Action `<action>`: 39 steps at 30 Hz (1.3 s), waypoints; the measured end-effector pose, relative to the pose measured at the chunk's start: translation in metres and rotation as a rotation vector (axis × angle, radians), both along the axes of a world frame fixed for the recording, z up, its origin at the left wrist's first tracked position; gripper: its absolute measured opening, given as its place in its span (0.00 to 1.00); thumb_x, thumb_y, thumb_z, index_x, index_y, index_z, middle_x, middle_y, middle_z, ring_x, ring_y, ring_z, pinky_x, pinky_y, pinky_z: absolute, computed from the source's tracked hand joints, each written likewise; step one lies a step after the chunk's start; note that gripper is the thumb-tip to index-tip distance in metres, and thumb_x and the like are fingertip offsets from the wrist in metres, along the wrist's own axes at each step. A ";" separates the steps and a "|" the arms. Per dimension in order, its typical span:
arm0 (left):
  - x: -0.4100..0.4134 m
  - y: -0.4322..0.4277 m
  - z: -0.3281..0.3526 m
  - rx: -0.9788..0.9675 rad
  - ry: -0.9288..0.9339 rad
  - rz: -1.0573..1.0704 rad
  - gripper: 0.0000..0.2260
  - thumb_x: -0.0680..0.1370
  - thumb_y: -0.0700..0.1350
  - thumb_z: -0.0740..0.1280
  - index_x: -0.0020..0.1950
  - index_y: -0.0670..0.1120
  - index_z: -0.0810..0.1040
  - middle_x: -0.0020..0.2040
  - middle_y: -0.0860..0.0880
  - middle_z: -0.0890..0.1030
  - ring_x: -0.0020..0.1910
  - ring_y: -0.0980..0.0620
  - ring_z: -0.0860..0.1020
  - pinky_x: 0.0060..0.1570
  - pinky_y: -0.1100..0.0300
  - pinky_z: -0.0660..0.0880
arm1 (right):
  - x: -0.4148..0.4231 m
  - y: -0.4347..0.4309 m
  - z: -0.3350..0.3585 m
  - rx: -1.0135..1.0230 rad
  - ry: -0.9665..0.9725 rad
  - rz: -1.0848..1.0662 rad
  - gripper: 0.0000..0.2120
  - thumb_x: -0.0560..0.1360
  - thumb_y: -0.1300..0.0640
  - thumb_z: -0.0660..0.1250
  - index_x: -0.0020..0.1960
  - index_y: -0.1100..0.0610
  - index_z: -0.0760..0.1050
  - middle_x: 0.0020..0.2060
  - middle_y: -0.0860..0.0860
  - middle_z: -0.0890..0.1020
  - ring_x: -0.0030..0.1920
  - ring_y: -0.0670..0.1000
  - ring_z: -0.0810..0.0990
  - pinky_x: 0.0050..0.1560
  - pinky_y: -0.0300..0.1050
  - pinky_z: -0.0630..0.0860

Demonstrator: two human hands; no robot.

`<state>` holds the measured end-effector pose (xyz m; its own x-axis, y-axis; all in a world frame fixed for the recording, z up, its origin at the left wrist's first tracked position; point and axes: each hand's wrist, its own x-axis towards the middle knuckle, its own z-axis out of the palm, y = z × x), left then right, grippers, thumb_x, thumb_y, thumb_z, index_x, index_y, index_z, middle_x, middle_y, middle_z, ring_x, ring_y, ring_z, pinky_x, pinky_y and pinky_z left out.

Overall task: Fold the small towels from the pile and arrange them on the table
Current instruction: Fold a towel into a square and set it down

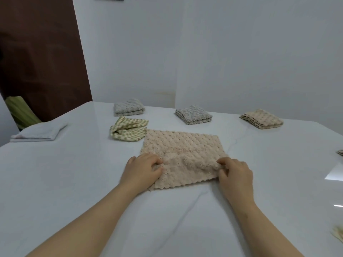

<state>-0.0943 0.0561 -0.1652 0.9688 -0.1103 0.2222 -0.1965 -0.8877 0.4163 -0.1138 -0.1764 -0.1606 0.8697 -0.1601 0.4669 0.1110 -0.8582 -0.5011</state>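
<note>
Left hand (143, 166) and right hand (234, 170): each pinches a near corner of the beige towel (182, 145), which lies flat mid-table (74, 182), near edge lifted. Advice: carry both corners level to the far edge, then press the crease. Folded grey towel (193, 115) beyond.

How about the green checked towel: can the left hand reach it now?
Probably yes, once it lets go: the left hand grips the beige towel at its near edge, and only bare table lies between it and the green checked towel.
</note>
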 end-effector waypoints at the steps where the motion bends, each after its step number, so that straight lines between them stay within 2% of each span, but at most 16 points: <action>1: -0.002 0.002 0.001 -0.025 -0.006 -0.018 0.13 0.77 0.48 0.60 0.59 0.52 0.76 0.62 0.58 0.75 0.63 0.58 0.70 0.66 0.57 0.60 | -0.004 -0.003 0.000 -0.010 0.015 -0.014 0.11 0.73 0.65 0.61 0.51 0.58 0.79 0.47 0.54 0.82 0.51 0.58 0.73 0.49 0.45 0.60; 5: -0.011 0.011 0.001 -0.155 -0.077 -0.071 0.13 0.71 0.40 0.61 0.54 0.49 0.78 0.56 0.59 0.75 0.55 0.55 0.74 0.57 0.61 0.67 | -0.015 -0.006 -0.001 -0.120 0.075 -0.045 0.10 0.74 0.59 0.58 0.51 0.55 0.76 0.50 0.50 0.80 0.53 0.54 0.70 0.49 0.43 0.55; 7: -0.016 0.013 0.002 -0.213 -0.079 -0.152 0.13 0.69 0.49 0.60 0.49 0.50 0.78 0.53 0.59 0.77 0.48 0.64 0.75 0.53 0.64 0.68 | -0.019 -0.005 0.000 -0.158 0.094 0.023 0.18 0.70 0.49 0.54 0.55 0.51 0.75 0.57 0.46 0.76 0.59 0.52 0.68 0.55 0.43 0.55; 9: -0.025 0.013 0.004 -0.157 -0.027 -0.240 0.22 0.65 0.63 0.55 0.50 0.53 0.78 0.47 0.63 0.78 0.42 0.68 0.73 0.50 0.64 0.66 | -0.024 -0.003 0.000 -0.252 0.141 0.142 0.28 0.65 0.40 0.49 0.60 0.45 0.72 0.62 0.42 0.72 0.65 0.49 0.65 0.61 0.44 0.54; 11: -0.031 0.014 0.005 0.002 0.004 -0.296 0.30 0.63 0.70 0.53 0.56 0.55 0.77 0.50 0.67 0.73 0.49 0.71 0.69 0.57 0.63 0.63 | -0.026 -0.003 0.000 -0.331 0.205 0.207 0.35 0.62 0.34 0.44 0.65 0.41 0.68 0.64 0.39 0.70 0.67 0.47 0.64 0.65 0.44 0.54; 13: -0.035 0.014 0.004 0.088 -0.011 -0.279 0.33 0.63 0.70 0.52 0.59 0.55 0.76 0.54 0.65 0.73 0.55 0.66 0.69 0.59 0.63 0.63 | -0.028 -0.004 0.001 -0.342 0.258 0.217 0.33 0.65 0.31 0.45 0.67 0.39 0.65 0.65 0.38 0.70 0.67 0.46 0.64 0.66 0.44 0.55; 16: -0.044 0.016 0.001 0.055 -0.093 -0.164 0.21 0.71 0.59 0.56 0.57 0.52 0.77 0.52 0.58 0.79 0.53 0.56 0.74 0.54 0.61 0.69 | -0.034 -0.004 0.001 -0.333 0.240 0.189 0.21 0.75 0.40 0.58 0.67 0.41 0.66 0.63 0.40 0.73 0.65 0.48 0.67 0.63 0.45 0.58; 18: -0.051 0.019 0.001 0.061 -0.140 -0.069 0.12 0.76 0.45 0.59 0.57 0.50 0.77 0.53 0.54 0.80 0.54 0.52 0.74 0.47 0.62 0.67 | -0.040 -0.003 0.002 -0.319 0.184 0.168 0.18 0.77 0.48 0.59 0.67 0.44 0.68 0.60 0.42 0.76 0.62 0.50 0.69 0.60 0.45 0.61; 20: -0.058 0.020 0.003 0.076 -0.170 -0.011 0.13 0.76 0.40 0.60 0.57 0.49 0.77 0.52 0.52 0.81 0.53 0.50 0.75 0.43 0.62 0.64 | -0.044 -0.003 0.002 -0.310 0.162 0.158 0.20 0.77 0.57 0.57 0.67 0.46 0.67 0.57 0.44 0.78 0.59 0.52 0.71 0.57 0.44 0.61; 24: -0.071 0.027 0.004 0.006 -0.189 0.029 0.14 0.74 0.37 0.62 0.57 0.46 0.78 0.52 0.51 0.82 0.53 0.49 0.77 0.44 0.64 0.64 | -0.050 -0.004 -0.006 -0.306 0.071 0.094 0.22 0.71 0.68 0.60 0.61 0.52 0.73 0.51 0.49 0.81 0.51 0.57 0.75 0.50 0.47 0.63; 26: -0.078 0.034 0.004 -0.089 -0.150 0.046 0.13 0.73 0.37 0.64 0.55 0.47 0.79 0.51 0.53 0.81 0.51 0.51 0.77 0.45 0.65 0.65 | -0.052 -0.006 -0.012 -0.304 0.024 0.040 0.22 0.64 0.73 0.65 0.53 0.55 0.78 0.41 0.51 0.83 0.42 0.59 0.77 0.43 0.46 0.62; 28: -0.087 0.041 0.005 -0.160 -0.097 0.041 0.11 0.71 0.36 0.66 0.47 0.52 0.78 0.45 0.57 0.80 0.46 0.54 0.76 0.42 0.65 0.67 | -0.056 -0.007 -0.014 -0.367 -0.034 -0.021 0.24 0.55 0.77 0.68 0.44 0.56 0.78 0.32 0.50 0.81 0.33 0.58 0.76 0.39 0.44 0.62; 30: -0.093 0.046 0.005 -0.222 -0.067 0.039 0.14 0.69 0.35 0.67 0.38 0.56 0.73 0.40 0.60 0.78 0.43 0.53 0.77 0.41 0.65 0.70 | -0.063 -0.009 -0.011 -0.431 -0.113 -0.048 0.25 0.48 0.79 0.68 0.39 0.57 0.77 0.26 0.50 0.77 0.27 0.57 0.73 0.34 0.43 0.62; 33: -0.100 0.053 0.007 -0.280 -0.079 0.061 0.17 0.68 0.33 0.68 0.35 0.57 0.71 0.38 0.59 0.78 0.42 0.54 0.77 0.40 0.72 0.69 | -0.071 -0.010 -0.011 -0.419 -0.140 -0.015 0.26 0.47 0.79 0.68 0.39 0.57 0.76 0.25 0.50 0.77 0.26 0.57 0.74 0.34 0.43 0.63; 36: -0.111 0.056 0.009 -0.294 -0.082 0.061 0.17 0.70 0.34 0.68 0.36 0.58 0.72 0.39 0.61 0.78 0.42 0.58 0.76 0.40 0.78 0.67 | -0.077 -0.010 -0.014 -0.358 -0.110 0.091 0.25 0.52 0.77 0.70 0.45 0.58 0.79 0.28 0.51 0.80 0.30 0.58 0.77 0.35 0.43 0.65; 39: -0.123 0.060 0.009 -0.321 -0.074 0.082 0.15 0.72 0.34 0.66 0.41 0.56 0.75 0.42 0.60 0.78 0.44 0.60 0.75 0.42 0.82 0.65 | -0.088 -0.009 -0.009 -0.254 -0.050 0.203 0.16 0.64 0.69 0.71 0.50 0.57 0.80 0.37 0.51 0.84 0.40 0.59 0.79 0.41 0.45 0.66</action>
<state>-0.2177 0.1162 -0.1564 0.9514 0.0541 0.3033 -0.1705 -0.7275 0.6646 -0.2022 -0.1858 -0.1699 0.8472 0.1407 0.5124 0.3112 -0.9131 -0.2637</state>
